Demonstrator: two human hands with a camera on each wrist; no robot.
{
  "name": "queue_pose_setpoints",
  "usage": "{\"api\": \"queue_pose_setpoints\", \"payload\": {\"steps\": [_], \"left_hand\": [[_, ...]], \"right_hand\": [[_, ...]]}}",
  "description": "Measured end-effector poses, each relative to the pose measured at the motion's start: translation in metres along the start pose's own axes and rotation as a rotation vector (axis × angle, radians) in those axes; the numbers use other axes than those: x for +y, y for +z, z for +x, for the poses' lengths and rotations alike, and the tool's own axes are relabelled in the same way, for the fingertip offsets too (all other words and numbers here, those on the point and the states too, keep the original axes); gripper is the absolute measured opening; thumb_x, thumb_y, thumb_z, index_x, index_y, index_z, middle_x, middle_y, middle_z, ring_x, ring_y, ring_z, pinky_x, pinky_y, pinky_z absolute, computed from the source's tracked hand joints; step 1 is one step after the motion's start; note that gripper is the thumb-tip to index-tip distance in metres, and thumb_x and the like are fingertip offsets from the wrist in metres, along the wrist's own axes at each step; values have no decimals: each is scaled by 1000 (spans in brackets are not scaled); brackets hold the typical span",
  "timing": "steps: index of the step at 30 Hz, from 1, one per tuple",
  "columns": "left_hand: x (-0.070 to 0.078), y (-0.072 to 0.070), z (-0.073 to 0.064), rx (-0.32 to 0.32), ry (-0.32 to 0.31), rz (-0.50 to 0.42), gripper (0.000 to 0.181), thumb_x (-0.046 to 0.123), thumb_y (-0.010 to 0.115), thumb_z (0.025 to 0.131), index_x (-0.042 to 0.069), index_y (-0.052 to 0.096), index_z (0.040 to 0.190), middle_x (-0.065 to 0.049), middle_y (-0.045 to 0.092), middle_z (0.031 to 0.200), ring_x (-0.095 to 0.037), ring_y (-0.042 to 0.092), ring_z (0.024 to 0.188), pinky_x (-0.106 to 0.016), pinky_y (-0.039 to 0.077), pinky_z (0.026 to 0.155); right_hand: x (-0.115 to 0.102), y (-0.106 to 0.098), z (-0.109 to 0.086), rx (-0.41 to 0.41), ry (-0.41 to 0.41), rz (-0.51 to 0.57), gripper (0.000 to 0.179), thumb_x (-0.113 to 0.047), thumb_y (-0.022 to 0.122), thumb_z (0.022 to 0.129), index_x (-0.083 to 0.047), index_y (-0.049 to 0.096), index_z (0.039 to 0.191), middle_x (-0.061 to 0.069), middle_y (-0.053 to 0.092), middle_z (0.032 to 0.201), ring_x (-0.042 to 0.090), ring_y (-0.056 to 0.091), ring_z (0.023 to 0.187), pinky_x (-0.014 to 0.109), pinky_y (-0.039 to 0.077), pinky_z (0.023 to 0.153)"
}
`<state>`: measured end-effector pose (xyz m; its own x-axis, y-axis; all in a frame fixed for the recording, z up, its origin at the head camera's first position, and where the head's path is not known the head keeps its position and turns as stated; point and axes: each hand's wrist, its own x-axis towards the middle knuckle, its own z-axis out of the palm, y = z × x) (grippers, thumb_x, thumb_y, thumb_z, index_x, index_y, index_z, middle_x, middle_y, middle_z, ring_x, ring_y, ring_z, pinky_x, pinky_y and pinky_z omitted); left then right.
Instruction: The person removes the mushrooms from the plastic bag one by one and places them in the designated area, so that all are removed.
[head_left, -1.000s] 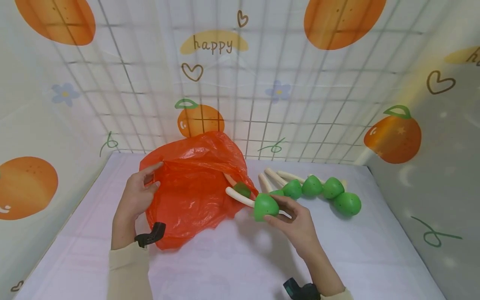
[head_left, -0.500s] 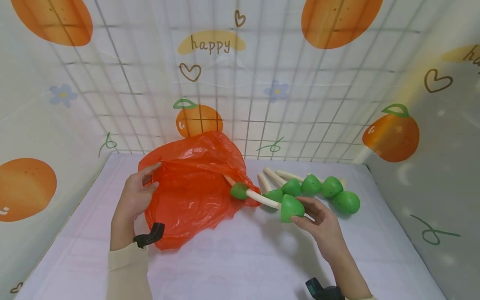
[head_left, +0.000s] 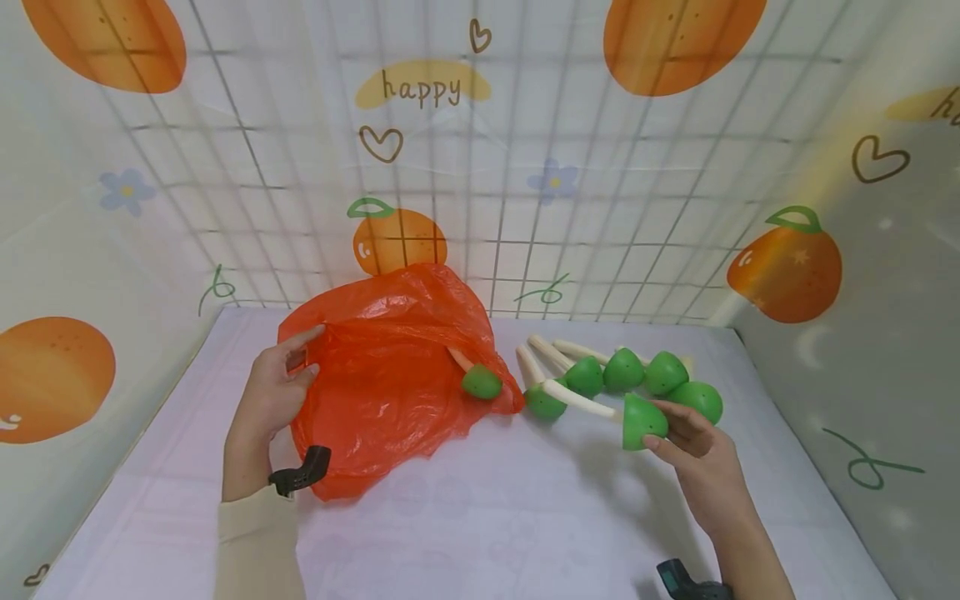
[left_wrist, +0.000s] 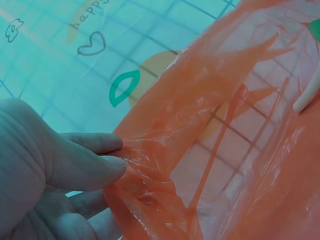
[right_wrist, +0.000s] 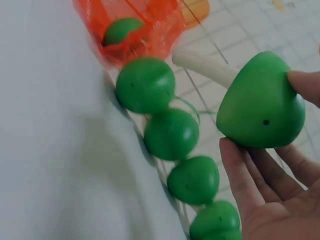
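Observation:
In the head view my left hand [head_left: 273,387] pinches the left edge of a thin red plastic bag [head_left: 375,400], its mouth spread toward me. The left wrist view shows the thumb and a finger on the bag's film [left_wrist: 150,165]. My right hand [head_left: 701,458] holds a green mushroom-shaped toy [head_left: 642,422] by its domed cap, raised, its pale stem [head_left: 585,402] pointing left. Thumb and fingers grip opposite sides of that cap [right_wrist: 262,105] in the right wrist view. Another green cap [head_left: 482,382] lies at the bag's right side, its stem seen through red film.
Several like green mushroom-shaped toys [head_left: 624,371] lie in a row right of the bag, stems toward the back. A white cloth [head_left: 450,533] covers the table. Behind stands a printed curtain [head_left: 517,208] with grid lines, and another printed sheet [head_left: 885,358] closes the right side.
My right hand has moved right, away from the bag, carrying the green mushroom-shaped toy whose stem earlier overlapped the bag. The left hand has stayed on the bag's edge.

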<state>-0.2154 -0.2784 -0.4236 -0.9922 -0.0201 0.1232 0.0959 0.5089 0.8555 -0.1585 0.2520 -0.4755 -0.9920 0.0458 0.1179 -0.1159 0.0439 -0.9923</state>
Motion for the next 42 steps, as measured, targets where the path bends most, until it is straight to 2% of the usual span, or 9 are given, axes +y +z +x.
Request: {"api": "queue_pose_setpoints", "payload": {"steps": [3, 9, 15, 20, 26, 30, 33, 38, 42], "left_hand": [[0, 0, 0, 2, 8, 1, 58, -8, 51, 103, 7, 47, 159, -21, 46, 159, -47, 46, 143, -57, 49, 108], [-1, 1, 0, 4, 13, 2, 58, -8, 51, 103, 7, 47, 158, -21, 46, 159, -47, 46, 143, -58, 49, 108], [0, 1, 1, 0, 5, 4, 59, -8, 51, 103, 9, 47, 159, -21, 46, 159, -47, 45, 143, -58, 48, 108], [0, 1, 1, 1, 12, 10, 58, -7, 51, 103, 8, 47, 159, -21, 47, 159, -46, 46, 142, -58, 49, 107], [-1, 1, 1, 0, 1, 8, 58, -7, 50, 103, 8, 47, 159, -21, 46, 159, -46, 45, 143, -58, 48, 108], [-1, 1, 1, 0, -1, 5, 58, -7, 51, 103, 8, 47, 159, -21, 46, 159, -46, 46, 143, -57, 48, 108], [0, 1, 1, -1, -3, 5, 58, -7, 51, 103, 8, 47, 159, -21, 46, 159, -46, 45, 143, -58, 48, 109], [0, 1, 1, 0, -6, 3, 58, -6, 51, 103, 9, 47, 159, -21, 45, 160, -47, 45, 144, -58, 48, 108], [0, 1, 1, -4, 3, 2, 58, -6, 51, 103, 8, 47, 159, -21, 46, 160, -47, 45, 144, -58, 48, 108]], "right_hand": [[2, -12, 0, 12, 9, 52, 43, 6, 68, 98, -9, 62, 138, -13, 68, 125, 1, 65, 115, 13, 52, 93], [6, -27, 1, 59, 119, -55, 50, -7, 74, 98, -7, 56, 145, -18, 63, 123, -3, 60, 112, 9, 50, 91], [12, -38, -1, 95, 155, -20, 44, -4, 73, 98, -15, 61, 139, -21, 64, 118, -3, 58, 111, 7, 49, 90], [19, -40, 6, 98, 173, -146, 55, -13, 73, 100, -4, 51, 149, -20, 58, 121, -3, 54, 113, 6, 47, 90], [26, -37, 18, 85, 254, -273, 70, -22, 72, 101, 5, 39, 157, 0, 53, 138, 1, 50, 118, 7, 44, 89], [27, -33, 25, 109, 339, -312, 75, -30, 69, 103, 1, 34, 162, 19, 39, 161, 22, 45, 138, 23, 44, 111], [27, -32, 27, 143, 407, -287, 81, -36, 68, 103, -2, 28, 165, 22, 30, 167, 32, 36, 149, 39, 35, 123], [29, -31, 27, 239, 467, -285, 84, -43, 69, 101, -1, 32, 163, 21, 39, 162, 14, 53, 127, 25, 45, 112], [32, -29, 26, 297, 474, -289, 81, -46, 70, 100, 0, 40, 159, 21, 46, 157, 19, 52, 130, 39, 40, 119]]}}
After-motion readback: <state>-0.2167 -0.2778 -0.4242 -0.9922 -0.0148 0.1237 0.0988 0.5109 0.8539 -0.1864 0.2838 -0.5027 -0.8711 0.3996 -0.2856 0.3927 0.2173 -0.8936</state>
